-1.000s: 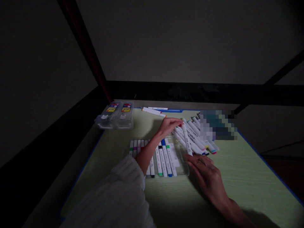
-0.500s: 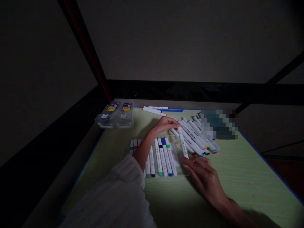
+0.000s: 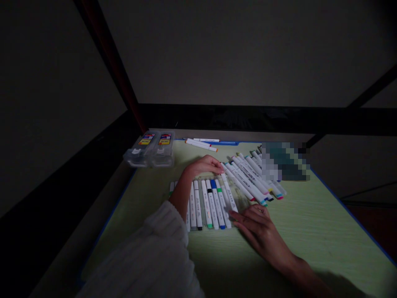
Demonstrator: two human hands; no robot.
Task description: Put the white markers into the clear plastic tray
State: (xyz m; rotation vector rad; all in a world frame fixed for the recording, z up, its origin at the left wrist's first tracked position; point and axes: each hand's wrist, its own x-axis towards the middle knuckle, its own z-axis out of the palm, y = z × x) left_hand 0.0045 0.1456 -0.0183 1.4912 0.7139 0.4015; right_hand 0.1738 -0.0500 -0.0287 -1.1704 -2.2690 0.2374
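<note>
While the marker (image 3: 229, 193) is pinched at its far end by the left hand (image 3: 204, 165), its near end is gripped by the right hand (image 3: 259, 227), fingers closed; it is held at the case (image 3: 240, 198), beside the row of markers (image 3: 214, 205).

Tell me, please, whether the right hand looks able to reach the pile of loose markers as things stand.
Probably yes: the right hand is close to the near side of the pile, with nothing seen between them, though its fingertips are on another marker.
</note>
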